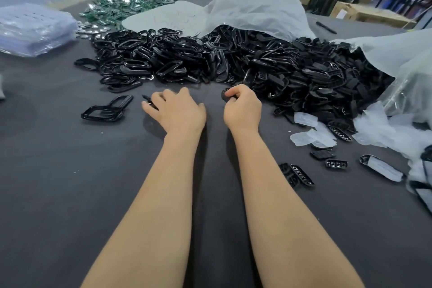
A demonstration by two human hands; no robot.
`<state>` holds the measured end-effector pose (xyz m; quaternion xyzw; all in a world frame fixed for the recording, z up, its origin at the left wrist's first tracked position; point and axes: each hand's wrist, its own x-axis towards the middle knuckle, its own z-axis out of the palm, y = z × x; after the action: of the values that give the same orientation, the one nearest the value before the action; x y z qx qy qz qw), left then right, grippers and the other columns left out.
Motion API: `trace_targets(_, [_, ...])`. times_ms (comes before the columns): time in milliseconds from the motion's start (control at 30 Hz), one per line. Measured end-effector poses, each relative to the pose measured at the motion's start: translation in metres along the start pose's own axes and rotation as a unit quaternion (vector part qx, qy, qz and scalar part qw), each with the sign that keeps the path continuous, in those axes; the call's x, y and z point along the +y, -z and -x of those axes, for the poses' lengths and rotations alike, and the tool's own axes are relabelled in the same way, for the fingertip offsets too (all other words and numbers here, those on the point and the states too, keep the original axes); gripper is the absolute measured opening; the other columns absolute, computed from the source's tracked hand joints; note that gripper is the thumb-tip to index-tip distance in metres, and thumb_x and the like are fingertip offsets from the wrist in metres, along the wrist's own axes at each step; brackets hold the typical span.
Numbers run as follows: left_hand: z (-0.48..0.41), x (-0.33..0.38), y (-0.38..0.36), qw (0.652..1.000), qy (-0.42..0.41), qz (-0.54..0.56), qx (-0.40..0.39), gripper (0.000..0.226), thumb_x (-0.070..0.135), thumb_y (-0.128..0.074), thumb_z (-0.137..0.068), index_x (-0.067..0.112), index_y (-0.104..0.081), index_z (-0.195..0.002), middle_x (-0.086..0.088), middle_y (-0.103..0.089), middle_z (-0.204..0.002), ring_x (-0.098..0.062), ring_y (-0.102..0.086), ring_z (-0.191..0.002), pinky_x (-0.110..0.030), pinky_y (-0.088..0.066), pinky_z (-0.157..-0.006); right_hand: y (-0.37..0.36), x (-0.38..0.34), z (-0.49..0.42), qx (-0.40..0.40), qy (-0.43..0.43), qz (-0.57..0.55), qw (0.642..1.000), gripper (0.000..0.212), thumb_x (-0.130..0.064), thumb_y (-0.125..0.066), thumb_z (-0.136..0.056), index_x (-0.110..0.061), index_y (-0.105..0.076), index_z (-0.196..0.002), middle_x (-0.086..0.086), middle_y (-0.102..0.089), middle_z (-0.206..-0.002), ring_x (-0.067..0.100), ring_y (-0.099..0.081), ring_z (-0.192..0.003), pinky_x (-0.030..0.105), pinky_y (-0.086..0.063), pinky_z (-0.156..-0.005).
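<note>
Forearms (163, 206) lie on grey table (70, 194). Right hand (243, 107) pinches small black part (226, 95) at its fingertips. Left hand (175, 110) lies relaxed, fingers touching thin black strip (148, 101). Black frame pile (187, 58) just beyond both hands.

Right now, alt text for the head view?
At a grey table, the right hand pinches a small black plastic part and the left hand lies over a thin black piece. Behind the hands, a big pile of black plastic parts spills from a white bag.
</note>
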<state>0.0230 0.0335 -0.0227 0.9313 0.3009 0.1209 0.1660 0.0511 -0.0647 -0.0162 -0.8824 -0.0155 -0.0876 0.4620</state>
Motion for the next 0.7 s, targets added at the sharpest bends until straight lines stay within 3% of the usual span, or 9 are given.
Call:
trace_targets(100, [0.000, -0.003, 0.000, 1.000, 0.013, 0.015, 0.004, 0.030, 0.038, -0.055, -0.093, 0.025, -0.060, -0.120, -0.011, -0.044, -0.141, -0.036, -0.014, -0.143, -0.060, 0.005, -0.113, 0.004, 0.002, -0.001, 0.000, -0.007, -0.040, 0.999, 0.030, 0.001, -0.044, -0.090, -0.013, -0.059, -0.112, 0.005, -0.065, -0.108, 0.023, -0.057, -0.102, 0.018, -0.033, -0.071])
trace_targets(200, [0.000, 0.001, -0.002, 0.999, -0.002, 0.045, 0.024, 0.018, 0.019, -0.054, -0.093, 0.025, -0.062, -0.109, -0.002, -0.057, -0.126, -0.030, -0.021, -0.138, -0.056, -0.002, -0.114, 0.008, 0.002, 0.000, -0.009, -0.010, -0.058, 0.998, 0.034, -0.002, -0.048, -0.091, -0.015, -0.052, -0.122, 0.008, -0.066, -0.107, 0.025, -0.058, -0.103, 0.026, -0.040, -0.083])
trace_targets(267, [0.004, 0.005, -0.006, 0.997, -0.019, 0.063, 0.036, 0.023, 0.009, -0.051, -0.091, 0.025, -0.061, -0.105, 0.001, -0.061, -0.117, -0.027, -0.026, -0.132, -0.050, -0.009, -0.111, 0.009, 0.003, 0.000, -0.020, -0.008, -0.058, 0.998, 0.036, -0.004, -0.050, -0.091, -0.015, -0.053, -0.125, 0.007, -0.066, -0.109, 0.023, -0.057, -0.105, 0.026, -0.039, -0.087])
trace_targets(533, [0.016, 0.018, -0.003, 0.985, -0.086, 0.129, 0.078, 0.018, 0.026, -0.053, -0.095, 0.023, -0.060, -0.112, 0.002, -0.061, -0.115, -0.024, -0.038, -0.122, -0.038, -0.021, -0.097, 0.012, 0.007, -0.001, -0.016, -0.019, -0.088, 0.996, 0.017, -0.011, -0.058, -0.089, -0.013, -0.066, -0.104, 0.001, -0.067, -0.102, 0.009, -0.056, -0.091, 0.012, -0.035, -0.072])
trace_targets(700, [0.019, 0.028, 0.013, 0.934, -0.055, 0.331, 0.123, 0.014, 0.021, -0.054, -0.095, 0.016, -0.065, -0.104, 0.002, -0.064, -0.107, -0.021, -0.055, -0.106, -0.035, -0.034, -0.098, 0.021, 0.010, 0.000, 0.011, 0.016, -0.041, 0.999, 0.016, -0.017, -0.056, -0.091, -0.014, -0.068, -0.102, 0.004, -0.065, -0.103, 0.015, -0.057, -0.095, 0.018, -0.036, -0.074])
